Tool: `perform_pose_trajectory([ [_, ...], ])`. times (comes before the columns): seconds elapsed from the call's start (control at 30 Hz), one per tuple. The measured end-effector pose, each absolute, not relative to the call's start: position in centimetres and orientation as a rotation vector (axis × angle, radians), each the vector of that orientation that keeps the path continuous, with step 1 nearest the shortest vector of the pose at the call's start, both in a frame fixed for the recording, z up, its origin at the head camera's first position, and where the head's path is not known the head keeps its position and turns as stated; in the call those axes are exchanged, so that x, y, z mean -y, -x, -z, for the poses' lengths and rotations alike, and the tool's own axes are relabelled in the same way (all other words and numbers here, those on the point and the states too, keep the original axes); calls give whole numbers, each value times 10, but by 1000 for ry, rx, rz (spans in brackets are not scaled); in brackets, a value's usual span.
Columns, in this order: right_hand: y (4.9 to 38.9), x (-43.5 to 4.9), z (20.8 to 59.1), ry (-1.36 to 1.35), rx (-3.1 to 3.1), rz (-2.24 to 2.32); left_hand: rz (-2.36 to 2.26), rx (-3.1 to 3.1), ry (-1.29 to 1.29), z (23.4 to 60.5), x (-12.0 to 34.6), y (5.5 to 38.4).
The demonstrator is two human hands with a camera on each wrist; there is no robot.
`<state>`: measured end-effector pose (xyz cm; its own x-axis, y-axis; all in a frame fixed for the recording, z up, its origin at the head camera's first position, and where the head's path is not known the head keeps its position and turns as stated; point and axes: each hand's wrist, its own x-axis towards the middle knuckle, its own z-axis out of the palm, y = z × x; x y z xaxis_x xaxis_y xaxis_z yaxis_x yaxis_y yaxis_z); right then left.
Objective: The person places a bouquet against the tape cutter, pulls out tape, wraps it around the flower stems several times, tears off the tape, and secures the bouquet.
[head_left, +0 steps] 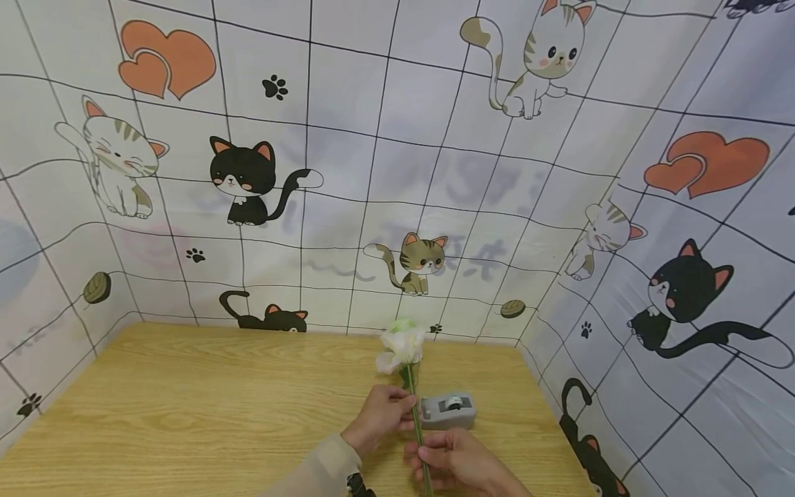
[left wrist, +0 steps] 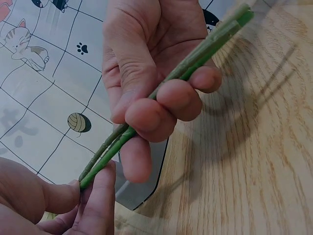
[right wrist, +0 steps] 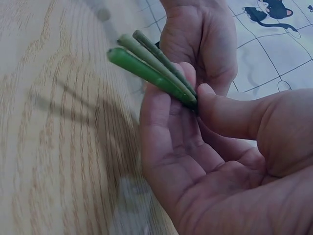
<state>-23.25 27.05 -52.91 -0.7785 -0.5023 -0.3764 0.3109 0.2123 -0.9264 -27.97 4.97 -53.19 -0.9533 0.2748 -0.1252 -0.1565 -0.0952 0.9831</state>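
Note:
A small bunch of white flowers with long green stems is held over the table, blooms pointing away. My left hand pinches the stems below the blooms, between thumb and fingers. Lower down, my right hand grips the same stems, thumb pressed against curled fingers. Three stem ends stick out past the right hand's fingers in the right wrist view. In the left wrist view the stems run from the left fingertips up through the right hand. A grey tape dispenser stands just right of the stems.
The wooden table reaches back to a white cloth wall printed with grid lines, cats and hearts. A similar cloth side closes it off on the right.

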Motion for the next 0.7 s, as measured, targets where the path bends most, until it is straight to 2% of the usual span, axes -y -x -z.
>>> perform_pose_trajectory([
  [0.7,223,-260,518,171,-2168,1545,-2086,-2024,-74,535,-57,281],
])
